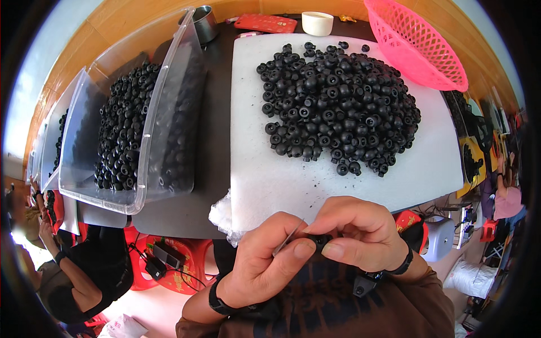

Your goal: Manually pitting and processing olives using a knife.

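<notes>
Close to my body, just beyond the near edge of the white foam sheet (253, 174), both my hands meet. A thin metal blade (288, 238) is pinched in my left hand (267, 256), its tip pointing up and away. Between the fingers of my right hand (363, 234) sits a small round black plastic part (320, 241), mostly covered by fingertips. The left thumb lies against the part too. Farther off, a big heap of similar black ball-shaped parts (344, 107) with short necks and holes covers the foam sheet. Small black crumbs dot the sheet nearby.
At left stands a clear plastic bin (143, 169) with many black parts inside. A pink mesh basket (420, 48), a cream cup (317, 23), a metal mug (205, 25) and a red packet (265, 22) line the far side. Red stools (183, 265) and other people flank me.
</notes>
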Demonstrator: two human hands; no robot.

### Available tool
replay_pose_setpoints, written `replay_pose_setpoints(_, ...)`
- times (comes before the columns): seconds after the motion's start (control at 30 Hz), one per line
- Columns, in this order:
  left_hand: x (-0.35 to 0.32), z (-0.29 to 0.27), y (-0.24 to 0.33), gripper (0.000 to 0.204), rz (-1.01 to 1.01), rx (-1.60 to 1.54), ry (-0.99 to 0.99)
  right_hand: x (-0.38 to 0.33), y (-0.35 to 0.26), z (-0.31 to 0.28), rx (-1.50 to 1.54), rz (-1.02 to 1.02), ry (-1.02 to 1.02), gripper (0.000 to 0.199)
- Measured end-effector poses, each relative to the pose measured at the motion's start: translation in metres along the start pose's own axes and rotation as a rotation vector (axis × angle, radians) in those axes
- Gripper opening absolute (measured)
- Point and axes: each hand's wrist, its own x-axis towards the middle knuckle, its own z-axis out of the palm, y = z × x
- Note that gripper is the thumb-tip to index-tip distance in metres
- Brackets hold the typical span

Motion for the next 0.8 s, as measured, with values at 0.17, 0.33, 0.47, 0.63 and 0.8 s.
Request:
replay_pose_setpoints(0.17,-0.002,-0.003,0.002,0.016,-0.061,-0.037,0.004,-0.002,0.002,0.009,0.226,0.073,0.099,0.018)
replay_pose_setpoints(0.33,-0.006,-0.002,0.002,0.017,-0.07,-0.07,0.069,0.0,0.007,0.008,0.071,-0.002,0.022,0.018)
replay_pose_setpoints(0.47,-0.006,-0.001,0.001,0.016,-0.048,-0.041,0.072,-0.002,0.009,0.009,-0.046,-0.038,0.041,0.021)
replay_pose_setpoints(0.63,-0.005,0.0,0.002,0.015,-0.033,0.016,0.057,-0.006,0.012,0.009,-0.179,-0.084,0.105,0.024)
replay_pose_setpoints(0.8,-0.004,0.001,0.002,0.014,-0.011,0.09,0.031,-0.006,0.013,0.005,-0.188,-0.14,0.078,0.024)
